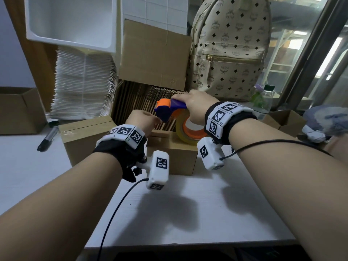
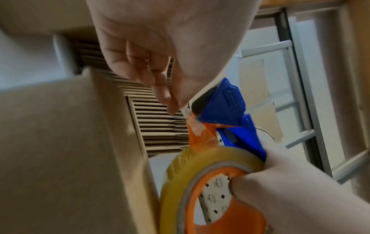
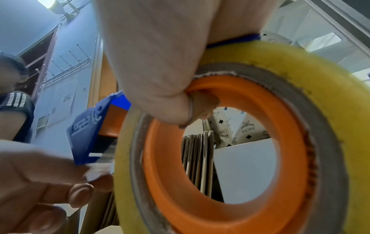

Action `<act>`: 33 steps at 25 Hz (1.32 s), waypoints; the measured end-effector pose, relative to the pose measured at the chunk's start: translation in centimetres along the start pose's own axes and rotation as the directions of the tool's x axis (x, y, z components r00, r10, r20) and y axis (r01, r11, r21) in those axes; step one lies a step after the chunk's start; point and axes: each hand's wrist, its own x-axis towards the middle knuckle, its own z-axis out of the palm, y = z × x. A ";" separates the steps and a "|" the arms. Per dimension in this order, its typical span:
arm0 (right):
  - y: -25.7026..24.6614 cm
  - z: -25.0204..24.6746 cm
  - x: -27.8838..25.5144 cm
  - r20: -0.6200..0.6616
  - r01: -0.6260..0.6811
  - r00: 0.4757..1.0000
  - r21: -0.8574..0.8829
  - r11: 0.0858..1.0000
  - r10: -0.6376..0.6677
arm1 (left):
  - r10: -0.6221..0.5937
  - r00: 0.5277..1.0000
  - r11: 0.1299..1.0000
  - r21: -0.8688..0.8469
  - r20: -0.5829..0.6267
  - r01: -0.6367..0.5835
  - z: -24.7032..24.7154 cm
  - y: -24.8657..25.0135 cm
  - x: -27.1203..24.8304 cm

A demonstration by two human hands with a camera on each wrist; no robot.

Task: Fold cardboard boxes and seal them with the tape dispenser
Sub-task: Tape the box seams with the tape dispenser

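Seen from the head camera, two bare forearms reach in from the bottom corners over a white table point(image 1: 188, 213). At centre frame the right hand point(image 1: 199, 104) grips a blue and orange tape dispenser point(image 1: 169, 108), fingers curled round its top and hooked through the orange core of the yellowish tape roll point(image 1: 185, 132). The roll hangs just above a small closed cardboard box point(image 1: 175, 157) at the middle of the table. Just left of the dispenser, the left hand point(image 1: 141, 121) has its fingers bent; in the left wrist view its fingertips point(image 2: 166, 101) pinch the loose tape end point(image 2: 188, 110) right below the dispenser's blue cutter head. The right wrist view, from below, shows the roll filling the right half of the frame with a right finger inside the orange core.

A second box point(image 1: 82, 136), taped shut along its top, sits left of the small one, touching or nearly touching it. A black marker point(image 1: 47, 138) lies at the left edge of the table. Behind the hands stand flat cardboard sheets point(image 1: 139, 97) on edge, a stack of white sheets point(image 1: 82, 81) at upper left, and a patterned cream backpack point(image 1: 229, 46) at upper right.
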 end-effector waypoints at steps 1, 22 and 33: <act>-0.2 0.0 0.2 0.013 0.011 1.000 -0.027 1.000 -0.010 | 0.016 1.000 0.999 0.036 -0.009 -0.015 -0.2 -0.2 0.1; 3.5 2.4 -2.1 -0.152 -0.018 0.980 0.584 0.811 0.131 | 0.119 0.987 0.990 -0.064 -0.109 -0.126 2.5 -3.6 0.0; 3.5 5.7 -3.0 -0.161 -0.081 0.917 0.819 0.568 0.364 | 0.193 0.974 0.981 -0.015 -0.122 -0.196 2.4 -4.1 0.4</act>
